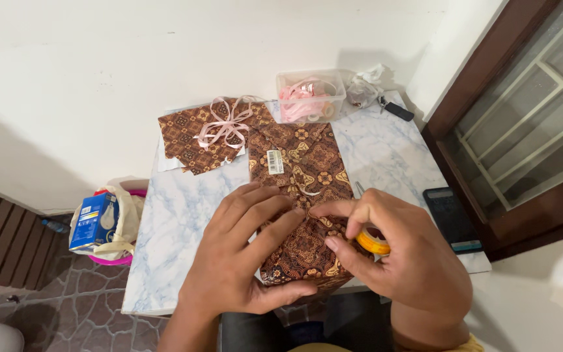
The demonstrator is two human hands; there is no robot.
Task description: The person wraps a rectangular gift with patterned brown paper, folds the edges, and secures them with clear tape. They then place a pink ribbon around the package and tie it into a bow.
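A box wrapped in brown patterned paper (304, 166) lies on the marble-look table (177, 215), with a white sticker on its top flap. My left hand (245, 251) lies flat on the near half of the parcel, thumb along its front edge. My right hand (389, 254) pinches the paper seam at the parcel's middle with thumb and forefinger, and a roll of yellow tape (373, 242) sits under its fingers.
A second brown wrapped parcel (187, 137) with a pink ribbon bow (225, 125) lies at the back left. Behind it stands a clear tub (311, 96) of pink ribbon, then crumpled plastic and a dark key fob. A black phone (451, 218) lies at the right edge. A bag with a blue box sits on the floor, left.
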